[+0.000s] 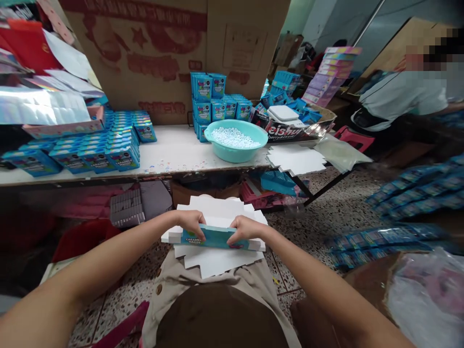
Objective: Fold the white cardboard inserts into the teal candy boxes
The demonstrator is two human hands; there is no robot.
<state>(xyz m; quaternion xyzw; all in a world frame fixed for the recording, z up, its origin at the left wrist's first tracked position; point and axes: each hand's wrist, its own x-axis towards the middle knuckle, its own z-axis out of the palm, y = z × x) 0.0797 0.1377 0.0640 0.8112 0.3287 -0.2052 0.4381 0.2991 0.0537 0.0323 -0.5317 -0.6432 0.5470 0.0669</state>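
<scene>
A blue printed carton is pinched at its upper edge between thumb and fingers of the left hand and the right hand, above white cardboard blanks laid across the lap. Open room is seen between the carton and the front edge of the white table, where a turquoise basin of white pellets is placed near that edge. The carton's long axis is directed left to right, its printed panel turned toward the wearer.

L hand, R hand grip blue ctn.
</scene>
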